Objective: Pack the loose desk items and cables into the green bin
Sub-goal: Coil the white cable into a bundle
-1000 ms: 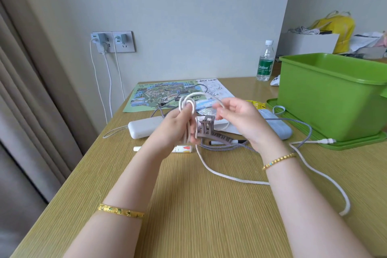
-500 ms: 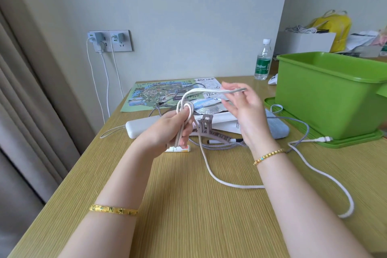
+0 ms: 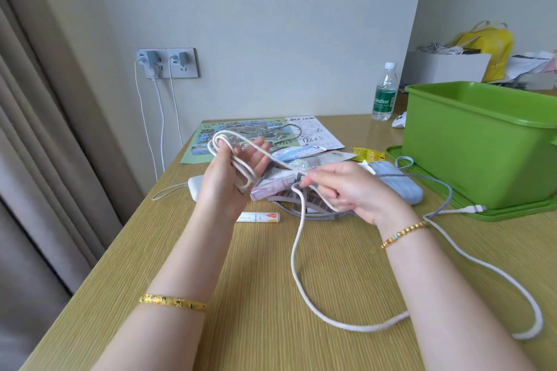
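Note:
My left hand (image 3: 229, 178) holds several loops of a white cable (image 3: 297, 262) wound over its fingers, palm up above the desk. My right hand (image 3: 340, 190) pinches the same cable a little to the right, and the slack drops to the desk and curls away toward the front right. The cable's plug end (image 3: 473, 208) lies on the green lid (image 3: 452, 205) under the green bin (image 3: 482, 144) at the right. A grey braided cable (image 3: 446, 187), a grey hair clip (image 3: 301, 199), packets, a white power bank (image 3: 194, 190) and a small tube (image 3: 259, 217) lie beneath my hands.
A printed map (image 3: 265, 135) lies flat at the back of the desk. A water bottle (image 3: 384, 93) and a white mouse (image 3: 399, 122) stand behind the bin. Two chargers sit in the wall socket (image 3: 167, 63), their cords hanging down. A curtain hangs at the left.
My right hand has come down from above the left hand to lower right, pulling the cable along. My left hand has opened palm up with the loops across its fingers.

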{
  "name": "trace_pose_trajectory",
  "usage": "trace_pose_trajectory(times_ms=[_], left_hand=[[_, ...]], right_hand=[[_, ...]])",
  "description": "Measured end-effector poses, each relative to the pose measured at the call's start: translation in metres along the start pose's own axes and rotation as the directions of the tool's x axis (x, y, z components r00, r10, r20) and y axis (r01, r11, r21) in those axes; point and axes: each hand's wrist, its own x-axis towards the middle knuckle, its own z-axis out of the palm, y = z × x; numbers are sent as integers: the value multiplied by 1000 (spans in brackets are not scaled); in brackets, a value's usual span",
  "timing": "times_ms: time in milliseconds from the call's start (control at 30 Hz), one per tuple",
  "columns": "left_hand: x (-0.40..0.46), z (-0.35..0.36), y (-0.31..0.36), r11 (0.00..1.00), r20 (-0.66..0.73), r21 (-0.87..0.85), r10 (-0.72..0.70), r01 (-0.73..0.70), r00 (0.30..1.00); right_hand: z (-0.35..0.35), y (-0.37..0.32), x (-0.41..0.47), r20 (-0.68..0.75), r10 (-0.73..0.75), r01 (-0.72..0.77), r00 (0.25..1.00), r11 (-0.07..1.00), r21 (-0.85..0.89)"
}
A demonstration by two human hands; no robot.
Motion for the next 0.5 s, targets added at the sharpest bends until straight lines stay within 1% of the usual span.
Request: trace_pose_trajectory(times_ms=[67, 133, 200, 233, 267, 333, 400, 433, 500], left_hand=[[-2, 2, -2, 1000, 10, -17, 12, -12, 1000], [-2, 4, -4, 999, -32, -31, 35, -36, 999], [-1, 6, -3, 998, -108, -34, 46, -50, 993], [-1, 5, -3, 999, -139, -11, 51, -53, 989], [0, 4, -2, 998, -164, 24, 60, -57, 985], [3, 0, -2, 993, -205, 78, 100, -86, 974], [4, -3, -1, 988, -232, 95, 142, -122, 962], [5, -4, 1, 985, -240, 98, 161, -141, 957], [6, -6, 4, 981, -259, 105, 188, -165, 948]], right_hand=[[6, 3, 1, 90, 91, -79, 992, 989, -125], [10, 4, 1, 176, 150, -118, 973, 976, -181], [11, 5, 0, 216, 149, -107, 965, 975, -196], [10, 5, -1, 206, 122, -81, 971, 977, -200], [11, 4, -1, 171, 74, -40, 982, 979, -198], [12, 2, 0, 40, -64, 69, 997, 987, -145], [11, -1, 2, -104, -193, 191, 976, 981, -29], [10, -2, 2, -148, -241, 246, 959, 969, 21], [7, -4, 2, -179, -294, 318, 939, 940, 121]])
